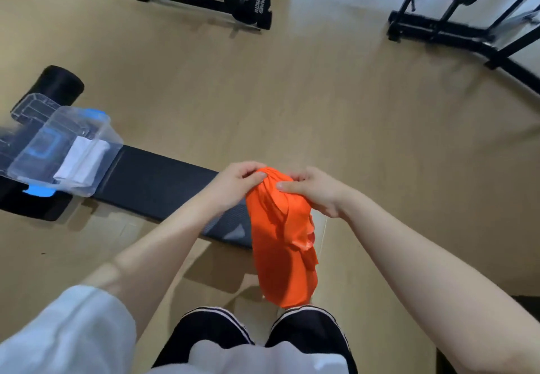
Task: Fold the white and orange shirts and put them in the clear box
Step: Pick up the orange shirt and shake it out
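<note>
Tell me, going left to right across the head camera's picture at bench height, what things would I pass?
clear box → white shirt folded inside it → black bench → left hand → orange shirt, held bunched up by both hands → right hand.

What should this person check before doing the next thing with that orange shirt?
1. Both hands have a grip on the orange shirt: ok. The left hand and right hand pinch its top edge.
2. Shirt off the floor: ok, it hangs in the air above the shoes.
3. Shirt folded: not ok, it hangs bunched and creased.
4. Flat place to fold on: ok, the black bench has bare padding beside the shirt.
5. Clear box open and within sight: ok, it sits on the bench's far end with no lid on it.
6. White shirt packed: ok, it lies folded inside the box; room left for the orange one, cannot tell.
</note>
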Motion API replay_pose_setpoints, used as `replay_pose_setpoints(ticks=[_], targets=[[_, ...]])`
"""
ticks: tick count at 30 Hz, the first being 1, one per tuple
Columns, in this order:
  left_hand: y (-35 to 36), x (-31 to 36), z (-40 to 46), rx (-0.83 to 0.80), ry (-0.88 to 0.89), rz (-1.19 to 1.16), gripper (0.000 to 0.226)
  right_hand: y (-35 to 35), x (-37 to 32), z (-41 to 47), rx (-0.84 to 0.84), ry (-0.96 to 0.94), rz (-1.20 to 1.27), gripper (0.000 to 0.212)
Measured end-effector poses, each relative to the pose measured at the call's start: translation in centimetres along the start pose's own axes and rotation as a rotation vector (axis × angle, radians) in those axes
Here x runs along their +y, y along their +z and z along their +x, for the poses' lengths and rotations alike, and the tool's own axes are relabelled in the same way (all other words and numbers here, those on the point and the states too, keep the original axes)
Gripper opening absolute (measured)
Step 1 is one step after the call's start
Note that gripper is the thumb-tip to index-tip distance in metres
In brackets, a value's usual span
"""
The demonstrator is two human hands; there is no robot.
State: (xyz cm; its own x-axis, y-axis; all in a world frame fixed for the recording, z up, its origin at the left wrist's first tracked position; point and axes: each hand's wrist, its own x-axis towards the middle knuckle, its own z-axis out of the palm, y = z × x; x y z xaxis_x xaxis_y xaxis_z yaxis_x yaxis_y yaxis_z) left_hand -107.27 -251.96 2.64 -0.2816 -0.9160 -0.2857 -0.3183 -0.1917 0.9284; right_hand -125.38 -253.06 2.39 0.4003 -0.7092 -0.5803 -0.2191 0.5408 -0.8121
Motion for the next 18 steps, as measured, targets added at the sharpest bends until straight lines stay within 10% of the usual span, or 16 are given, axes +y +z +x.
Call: replay_pose_setpoints(ticks=[6, 10, 18], targets=[[0.5, -1.1, 4.4, 0.527, -0.128, -0.004, 0.013, 0.3, -2.2, 6.5, 0.253, 0.044, 0.303, 0.025], [0.7, -5.6, 3.9, 0.41, -0.201, -0.425, 0.013, 3.9, -1.7, 12.4, 0.258, 0.081, 0.34, 0.031], [-8.0, -20.2, 5.2, 0.569, -0.475, -0.304, 0.014, 11.7, -1.0, 27.5, 0.32, 0.224, 0.016, 0.027]])
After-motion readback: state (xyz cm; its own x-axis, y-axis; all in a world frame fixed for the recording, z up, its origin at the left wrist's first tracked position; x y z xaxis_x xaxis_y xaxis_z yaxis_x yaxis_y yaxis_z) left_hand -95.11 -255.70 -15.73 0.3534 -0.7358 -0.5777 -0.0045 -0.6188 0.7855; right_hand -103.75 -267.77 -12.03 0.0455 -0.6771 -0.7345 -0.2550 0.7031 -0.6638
